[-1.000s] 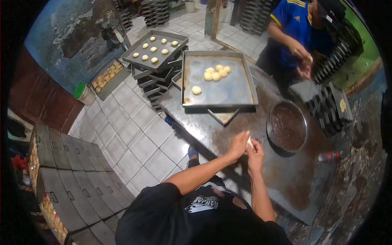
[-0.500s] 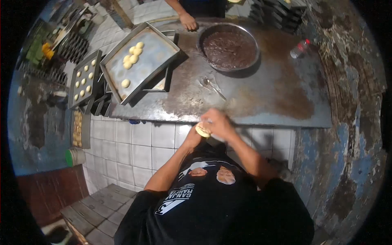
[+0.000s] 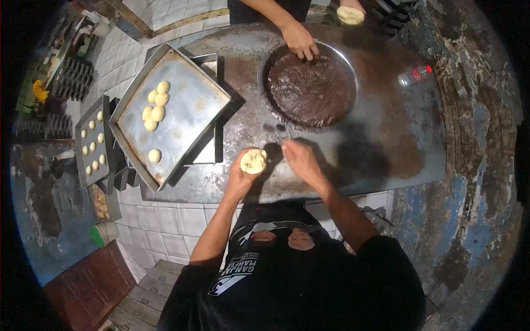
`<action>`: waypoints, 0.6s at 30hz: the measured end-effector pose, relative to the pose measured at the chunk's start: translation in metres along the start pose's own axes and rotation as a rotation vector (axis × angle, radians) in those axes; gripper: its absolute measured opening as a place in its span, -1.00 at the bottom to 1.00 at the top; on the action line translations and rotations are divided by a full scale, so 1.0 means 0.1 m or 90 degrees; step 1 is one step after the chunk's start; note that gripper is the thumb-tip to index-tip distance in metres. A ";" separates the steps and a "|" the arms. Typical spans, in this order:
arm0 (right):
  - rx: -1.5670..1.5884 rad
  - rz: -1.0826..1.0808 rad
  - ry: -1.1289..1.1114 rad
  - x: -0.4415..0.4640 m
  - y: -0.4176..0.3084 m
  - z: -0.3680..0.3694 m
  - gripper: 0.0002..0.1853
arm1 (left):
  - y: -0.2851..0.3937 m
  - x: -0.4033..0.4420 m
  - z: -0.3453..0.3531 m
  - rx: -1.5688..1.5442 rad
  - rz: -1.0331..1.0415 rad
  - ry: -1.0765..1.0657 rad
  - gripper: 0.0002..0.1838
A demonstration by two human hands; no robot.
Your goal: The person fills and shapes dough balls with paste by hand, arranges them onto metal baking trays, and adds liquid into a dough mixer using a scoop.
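Note:
My left hand (image 3: 241,175) is closed around a piece of pale yellow dough (image 3: 253,161), held up over the table's near edge. The dough's top looks pressed and uneven. To its right, my right hand (image 3: 302,161) is over the table with its fingers drawn together. What those fingers hold, if anything, is hidden. Beyond both hands stands a wide metal bowl (image 3: 353,98) of thick dark brown filling (image 3: 312,91). A co-worker's hand (image 3: 300,41) reaches into it from the far side, fingers on the filling.
At left, a large metal tray (image 3: 190,118) carries several dough balls (image 3: 157,113), resting on other trays. A smaller tray (image 3: 83,175) beside it holds rows of dough balls. A plastic bottle (image 3: 414,76) with a red cap lies at right. The co-worker's other hand holds dough (image 3: 350,16).
Both my hands have moved forward over the table and apart, the dough staying in my left. The co-worker's hand has gone from the tabletop into the bowl. The spoon no longer shows on the table.

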State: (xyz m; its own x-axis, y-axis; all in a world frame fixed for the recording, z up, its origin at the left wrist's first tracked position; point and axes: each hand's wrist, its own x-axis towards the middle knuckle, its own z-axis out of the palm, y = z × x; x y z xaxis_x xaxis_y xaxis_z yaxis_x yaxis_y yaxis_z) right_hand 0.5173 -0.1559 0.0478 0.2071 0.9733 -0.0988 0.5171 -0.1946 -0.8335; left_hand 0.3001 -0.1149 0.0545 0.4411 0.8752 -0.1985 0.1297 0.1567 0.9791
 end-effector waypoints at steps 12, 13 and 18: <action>0.226 0.255 -0.108 1.43 0.08 -0.36 -0.77 | -0.03 1.45 -0.25 0.065 0.071 0.056 -0.55; 0.217 0.253 -0.115 1.36 -0.04 -0.44 -0.77 | -0.04 1.50 -0.24 0.090 0.088 0.071 -0.55; 0.169 0.153 -0.064 0.88 -0.37 -0.24 -0.71 | 0.19 1.52 0.02 0.074 0.078 0.136 -0.47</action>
State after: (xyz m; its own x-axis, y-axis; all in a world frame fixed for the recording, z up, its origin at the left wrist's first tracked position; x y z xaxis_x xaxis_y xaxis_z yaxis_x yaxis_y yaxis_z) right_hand 0.5364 -0.0655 0.0833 0.2066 0.9136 -0.3502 0.2272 -0.3929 -0.8910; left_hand 0.3717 0.0201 0.0428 0.2637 0.9631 -0.0531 0.1931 0.0012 0.9812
